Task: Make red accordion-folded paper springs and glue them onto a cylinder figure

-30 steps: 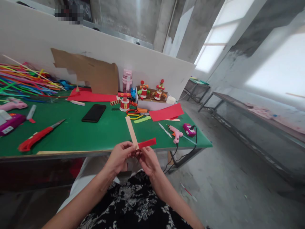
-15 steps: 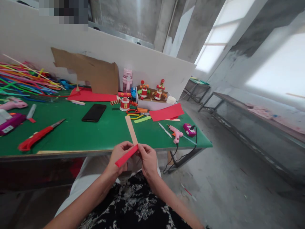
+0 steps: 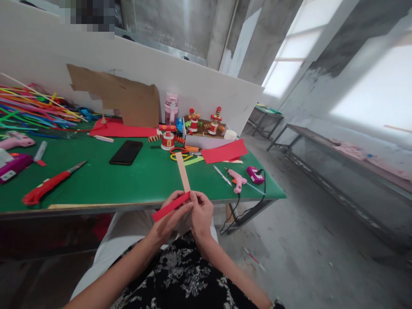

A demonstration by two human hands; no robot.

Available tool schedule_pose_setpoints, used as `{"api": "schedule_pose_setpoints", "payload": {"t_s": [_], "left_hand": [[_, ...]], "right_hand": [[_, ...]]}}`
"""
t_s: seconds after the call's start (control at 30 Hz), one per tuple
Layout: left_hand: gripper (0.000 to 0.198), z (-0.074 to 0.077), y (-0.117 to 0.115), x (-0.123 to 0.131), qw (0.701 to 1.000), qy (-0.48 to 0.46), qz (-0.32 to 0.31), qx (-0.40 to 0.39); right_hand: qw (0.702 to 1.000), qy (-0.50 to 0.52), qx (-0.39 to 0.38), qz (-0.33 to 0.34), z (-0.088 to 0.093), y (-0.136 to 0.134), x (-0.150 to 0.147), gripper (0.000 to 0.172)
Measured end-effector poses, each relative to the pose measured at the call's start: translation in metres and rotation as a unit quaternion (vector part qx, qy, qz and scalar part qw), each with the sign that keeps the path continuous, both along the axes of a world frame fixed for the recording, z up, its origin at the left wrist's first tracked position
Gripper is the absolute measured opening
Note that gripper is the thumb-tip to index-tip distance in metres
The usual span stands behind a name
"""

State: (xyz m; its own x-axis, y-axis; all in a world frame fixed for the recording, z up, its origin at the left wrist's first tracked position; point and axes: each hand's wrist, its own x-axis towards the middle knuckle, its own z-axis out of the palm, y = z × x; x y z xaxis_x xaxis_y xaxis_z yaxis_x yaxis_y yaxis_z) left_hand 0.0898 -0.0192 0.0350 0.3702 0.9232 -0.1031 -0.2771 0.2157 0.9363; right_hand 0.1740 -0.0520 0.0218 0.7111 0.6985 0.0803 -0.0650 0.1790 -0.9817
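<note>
2 paper strips are being held right at the front edge of the table. A phone is being kept to the left, scissors further over; a glue gun is being parked on the right. Behind, 2 figurines are being kept in a box, 1 more figurine just left of it.

Upper garment: black top, soft fabric, printed with scattered pale flower and leaf motifs; the largest cluster sits near the centre front. Lower garment: plain white cloth over the thighs, lightly creased; trousers or skirt cannot be determined. Left forearm and right forearm: uncovered throughout their visible length. Left hand and right hand: bare, with slim fingers and narrow wrists. A small patch of dark patterned cloth appears outside the right forearm.
</note>
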Motion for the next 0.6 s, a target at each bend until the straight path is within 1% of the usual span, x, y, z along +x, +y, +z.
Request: {"api": "schedule_pose_setpoints", "payload": {"t_s": [0.1,0.17,0.27,0.37,0.43,0.5,0.53,0.6], "left_hand": [[0.034,-0.005,-0.001,0.005,0.998,0.006,0.061,-0.006],[0.036,-0.008,0.0,0.006,0.997,-0.004,0.08,-0.022],[0.042,-0.01,0.004,0.003,0.996,-0.014,0.079,-0.043],[0.042,-0.005,0.01,-0.003,0.998,0.011,0.052,-0.039],[0.04,0.001,0.012,-0.007,0.999,0.033,0.023,-0.024],[0.042,0.005,0.014,-0.009,0.999,0.039,0.001,-0.012],[0.042,0.007,0.015,-0.01,0.999,0.037,0.002,-0.008],[0.042,0.007,0.015,-0.01,0.999,0.03,0.026,0.005]], "right_hand": [[0.999,0.037,0.003,0.006,0.0,0.0,-0.006,0.023],[0.996,0.089,0.014,0.014,-0.002,0.001,-0.01,0.023],[0.984,0.17,0.032,0.047,-0.005,0.002,-0.012,0.025],[0.973,0.212,0.03,0.091,-0.003,0.003,-0.006,0.026],[0.972,0.21,0.022,0.106,-0.001,0.003,-0.001,0.025],[0.974,0.2,0.017,0.102,0.002,0.004,0.003,0.024],[0.976,0.193,0.014,0.095,0.003,0.004,0.004,0.024],[0.981,0.174,0.012,0.083,0.004,0.004,0.004,0.023]]}}
